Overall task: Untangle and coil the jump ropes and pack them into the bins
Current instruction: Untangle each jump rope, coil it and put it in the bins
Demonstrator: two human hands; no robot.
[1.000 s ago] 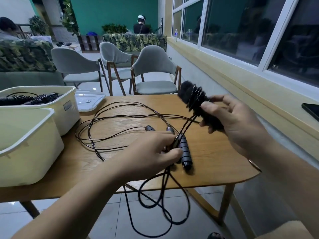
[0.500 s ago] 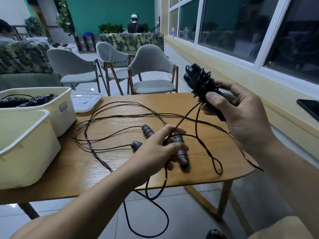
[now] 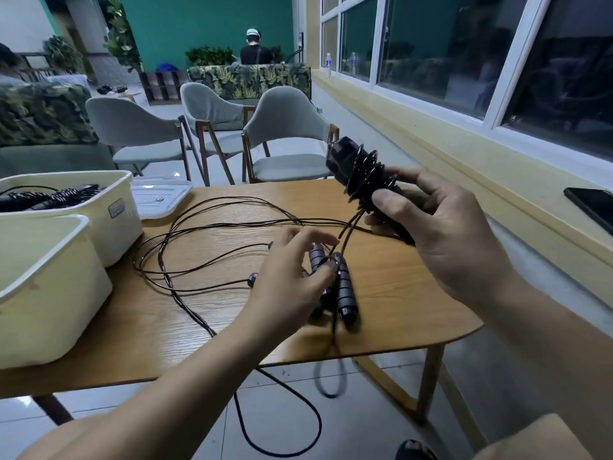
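At the table's [image 3: 394, 280] left end the near bin [image 3: 49, 303] stands before the far bin [image 3: 109, 224], a lid [image 3: 159, 197] to its right. Ropes [image 3: 190, 310] sprawl mid-table; chairs [image 3: 285, 127] stand behind.

Three grey padded chairs [image 3: 285, 127] with wooden legs stand behind the wooden tabletop [image 3: 398, 293]. Beyond them a person [image 3: 255, 51] sits behind a leaf-patterned sofa [image 3: 248, 81]. A water bottle [image 3: 328, 64] and a dark phone [image 3: 593, 207] rest on the yellow window ledge [image 3: 464, 151]
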